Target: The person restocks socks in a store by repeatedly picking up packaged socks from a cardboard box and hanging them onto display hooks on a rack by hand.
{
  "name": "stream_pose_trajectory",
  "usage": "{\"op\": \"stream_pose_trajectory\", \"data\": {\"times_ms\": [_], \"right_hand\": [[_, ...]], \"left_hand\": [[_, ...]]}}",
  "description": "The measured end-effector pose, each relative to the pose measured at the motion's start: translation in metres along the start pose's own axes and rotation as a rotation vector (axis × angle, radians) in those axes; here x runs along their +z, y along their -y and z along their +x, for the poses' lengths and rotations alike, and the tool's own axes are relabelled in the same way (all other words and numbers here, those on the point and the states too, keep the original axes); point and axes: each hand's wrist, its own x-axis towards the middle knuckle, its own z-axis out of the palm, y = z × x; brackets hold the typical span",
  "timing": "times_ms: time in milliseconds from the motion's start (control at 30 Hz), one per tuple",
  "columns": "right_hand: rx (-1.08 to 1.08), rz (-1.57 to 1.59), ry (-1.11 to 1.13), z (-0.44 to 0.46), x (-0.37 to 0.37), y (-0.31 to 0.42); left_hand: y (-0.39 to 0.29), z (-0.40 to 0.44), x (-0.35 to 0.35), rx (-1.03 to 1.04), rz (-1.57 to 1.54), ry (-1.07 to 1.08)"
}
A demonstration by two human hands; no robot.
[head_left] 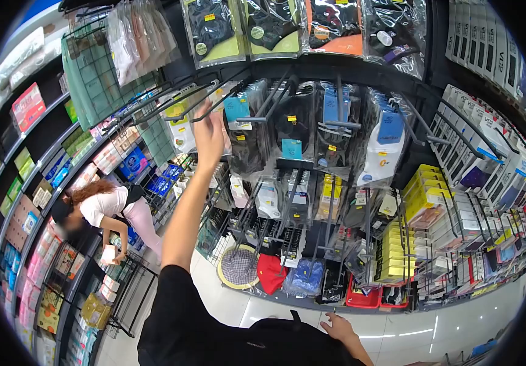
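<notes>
My left hand (208,137) is raised to the upper rack, among the metal display hooks. Its fingers are blurred beside a hook, so what they touch or hold is unclear. Close to it on the left hang sock packs (182,131) with white and green parts. Just to its right are dark sock packs with a blue label (237,110). My right hand (340,329) is low at the front, over the pale floor, fingers apart and holding nothing.
Packaged white socks (382,155) and yellow boxes (395,250) hang to the right. Below sit a checked hat (238,266), a red cap (270,273) and a red basket (362,296). On the left, a person (107,213) bends toward shelves, holding a white box (109,254).
</notes>
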Motion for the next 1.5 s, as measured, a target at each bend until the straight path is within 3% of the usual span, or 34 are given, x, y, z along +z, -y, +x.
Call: {"op": "stream_pose_trajectory", "data": {"times_ms": [133,200,233,300,333,433,633,933,1033,1500], "right_hand": [[0.003,0.023,-0.008,0.001,-0.004,0.009],[0.002,0.031,-0.016,0.002,-0.001,0.012],[-0.002,0.036,-0.024,0.003,0.0,0.012],[0.004,0.044,-0.022,0.007,0.008,0.01],[0.008,0.051,-0.017,0.009,0.011,0.008],[0.035,0.07,-0.03,0.007,0.011,0.015],[0.063,0.112,-0.047,0.002,0.013,0.017],[0.018,0.084,-0.043,0.003,0.009,0.021],[0.009,0.086,-0.044,0.003,0.007,0.021],[0.027,0.073,0.016,0.001,0.011,0.018]], "left_hand": [[-0.028,0.06,-0.006,0.095,0.033,0.114],[-0.028,0.086,-0.006,-0.019,0.028,0.394],[-0.024,0.096,-0.004,-0.018,0.024,0.395],[-0.008,0.113,0.003,0.006,0.169,0.601],[0.003,0.122,0.011,-0.07,0.182,0.631],[0.012,0.132,0.02,-0.006,0.267,0.728],[0.025,0.138,0.023,-0.084,0.161,0.724],[-0.023,0.122,0.013,-0.207,0.15,0.777],[-0.004,0.125,0.011,-0.157,0.111,0.796],[-0.038,0.108,0.0,-0.124,0.085,0.806]]}}
